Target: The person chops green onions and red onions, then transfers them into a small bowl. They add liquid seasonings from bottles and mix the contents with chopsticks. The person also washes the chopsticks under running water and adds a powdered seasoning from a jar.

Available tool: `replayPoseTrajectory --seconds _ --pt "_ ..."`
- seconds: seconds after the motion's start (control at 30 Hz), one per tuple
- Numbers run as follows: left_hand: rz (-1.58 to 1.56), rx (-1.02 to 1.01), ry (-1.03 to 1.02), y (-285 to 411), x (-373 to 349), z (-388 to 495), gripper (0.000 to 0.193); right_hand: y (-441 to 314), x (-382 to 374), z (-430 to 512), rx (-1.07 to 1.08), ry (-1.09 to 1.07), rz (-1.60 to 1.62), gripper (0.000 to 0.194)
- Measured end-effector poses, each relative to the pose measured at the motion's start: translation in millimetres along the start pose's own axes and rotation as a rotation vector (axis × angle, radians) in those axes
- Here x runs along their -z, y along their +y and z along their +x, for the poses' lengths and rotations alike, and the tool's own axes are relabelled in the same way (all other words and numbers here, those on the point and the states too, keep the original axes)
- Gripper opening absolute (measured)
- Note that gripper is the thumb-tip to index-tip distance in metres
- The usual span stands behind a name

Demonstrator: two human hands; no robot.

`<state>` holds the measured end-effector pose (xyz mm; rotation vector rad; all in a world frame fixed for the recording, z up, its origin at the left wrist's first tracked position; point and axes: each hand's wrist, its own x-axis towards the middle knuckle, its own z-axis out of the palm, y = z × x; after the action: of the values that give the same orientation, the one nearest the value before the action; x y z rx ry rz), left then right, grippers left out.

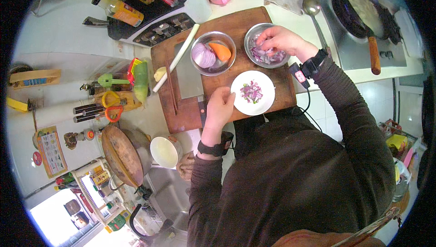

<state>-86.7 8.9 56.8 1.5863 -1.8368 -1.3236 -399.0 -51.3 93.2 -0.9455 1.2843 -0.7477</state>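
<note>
My left hand [219,105] grips the left rim of a small white plate [269,102], its thumb on the edge. Chopped red onion with bits of green [252,92] lies in the plate's middle. My right hand [281,42] reaches into a steel bowl [249,51] of chopped red onion [264,55]. Its fingers are bent down among the pieces, and whether they pinch any is unclear. Left of that, a second steel bowl [213,70] contains a sliced red onion half [203,56] and an orange carrot piece [220,52]. A wooden cutting board [243,22] lies under the bowls.
A cleaver [187,76], chopsticks [171,92], a white leek stalk [178,56] and ginger [159,74] are on the board's left. To the right, a ladle [311,6] rests beside a wok [361,5] on the stove. A white bowl [165,153] stands near the sink [170,187].
</note>
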Motion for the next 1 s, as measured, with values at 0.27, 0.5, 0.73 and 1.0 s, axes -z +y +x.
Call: replayPoseTrajectory --seconds 0.27,0.5,0.73,1.0 --pt "0.076 -0.189 -0.064 51 -6 -14 0.044 3 -83 -34 0.045 -0.33 -0.108 0.017" --pt "-0.013 0.093 -0.258 49 -16 -3 0.05 28 -89 -25 0.049 -0.272 -0.085 0.026" --pt "0.239 -0.042 -0.134 41 -10 -9 0.044 24 -95 -45 0.43 -0.329 -0.671 0.032" --pt "0.207 -0.105 -0.02 52 -13 -12 0.035 27 -100 -47 0.359 -0.24 -0.69 0.018"
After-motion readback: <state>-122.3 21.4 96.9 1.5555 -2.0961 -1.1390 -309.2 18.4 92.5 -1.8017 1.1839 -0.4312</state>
